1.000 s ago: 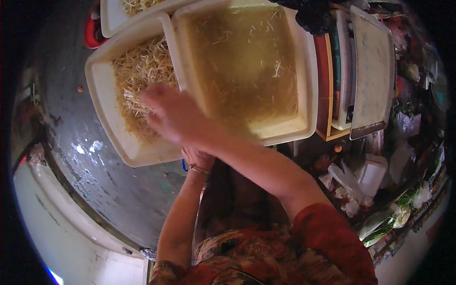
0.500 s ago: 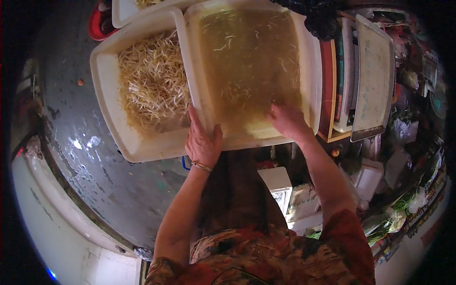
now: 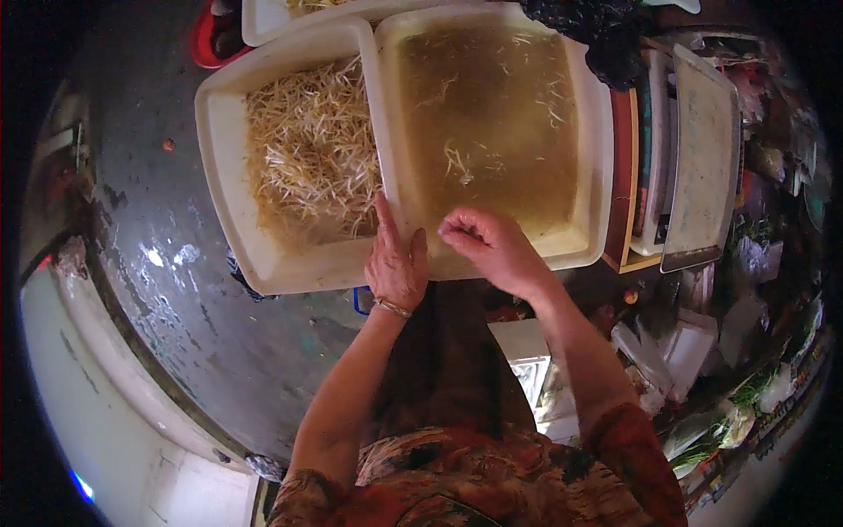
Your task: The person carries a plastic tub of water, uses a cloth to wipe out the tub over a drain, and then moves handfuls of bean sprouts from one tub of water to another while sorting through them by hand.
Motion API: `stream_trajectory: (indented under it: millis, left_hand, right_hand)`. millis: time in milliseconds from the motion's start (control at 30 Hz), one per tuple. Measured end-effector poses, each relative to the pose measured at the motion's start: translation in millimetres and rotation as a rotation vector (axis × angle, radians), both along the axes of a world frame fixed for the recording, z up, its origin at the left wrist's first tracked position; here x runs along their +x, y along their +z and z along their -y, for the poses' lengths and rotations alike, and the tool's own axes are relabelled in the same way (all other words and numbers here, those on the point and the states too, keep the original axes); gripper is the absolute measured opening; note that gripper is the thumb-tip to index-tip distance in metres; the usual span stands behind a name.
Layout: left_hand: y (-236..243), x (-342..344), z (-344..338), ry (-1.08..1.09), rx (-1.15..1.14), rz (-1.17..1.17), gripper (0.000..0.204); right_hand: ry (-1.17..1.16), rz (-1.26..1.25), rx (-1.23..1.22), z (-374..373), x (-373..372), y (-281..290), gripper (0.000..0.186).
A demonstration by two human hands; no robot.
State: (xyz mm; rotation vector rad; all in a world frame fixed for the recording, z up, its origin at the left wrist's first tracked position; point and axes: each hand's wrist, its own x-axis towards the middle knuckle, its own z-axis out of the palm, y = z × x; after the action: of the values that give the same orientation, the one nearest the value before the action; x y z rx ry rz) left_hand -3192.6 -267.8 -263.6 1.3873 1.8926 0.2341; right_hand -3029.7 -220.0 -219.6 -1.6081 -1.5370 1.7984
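Two cream plastic tubs stand side by side before me. The left tub (image 3: 230, 220) holds a heap of pale bean sprouts (image 3: 307, 158). In the right tub (image 3: 595, 176) lies cloudy brownish water (image 3: 492, 97) with some loose sprouts (image 3: 457, 163) floating in it. Across the adjoining rims, at their near end, rests my left hand (image 3: 395, 268), its fingers stretched forward and its thumb apart. My right hand (image 3: 492, 250) hovers over the right tub's near edge, fingers curled in; whatever is inside them is hidden.
A red basin (image 3: 206, 39) and another cream tub (image 3: 263, 22) sit at the far left. Black plastic bags (image 3: 606, 53) hang over the far right corner. To the right stand a wooden-edged box (image 3: 625, 176) and an upright tray (image 3: 702, 158). Wet dark floor (image 3: 149, 202) spreads leftward.
My right hand has come out of the water, moving left and toward me, its fingers curled. My left hand stays on the rims. The whole view has shifted slightly.
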Motion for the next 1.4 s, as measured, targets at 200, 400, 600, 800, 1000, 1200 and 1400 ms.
stream_trajectory:
  millis: [200,400,600,800,1000,1200,1400]
  left_hand:
    - [-24.5,-8.4,9.6,-0.116,0.399,0.093,0.069]
    - [-6.7,-2.6,7.9,0.039,0.058,0.080,0.065]
    - [-7.5,0.5,5.6,0.046,0.049,0.052,0.066]
    - [-6.8,-12.6,7.6,0.038,0.100,0.013,0.068]
    - [-4.9,-3.8,7.7,0.037,0.165,0.076,0.068]
    - [-5.7,-7.8,11.1,0.000,0.140,0.027,0.067]
    - [3.0,-1.1,4.1,0.012,0.041,0.011,0.068]
  right_hand:
    - [-0.114,-0.392,0.448,-20.3,-78.1,52.8,0.026]
    - [-0.212,0.238,0.569,-15.4,-4.6,-40.5,0.052]
    - [0.152,1.065,0.555,-14.9,47.6,-70.4,0.053]
    - [-0.320,0.340,0.489,14.6,51.2,-10.7,0.032]
    - [-0.602,-0.055,-0.171,108.1,70.2,11.1,0.016]
    - [-1.011,-0.243,-0.590,112.8,60.6,-15.3,0.033]
    - [-0.994,-0.387,-0.240,110.3,68.2,-59.4,0.032]
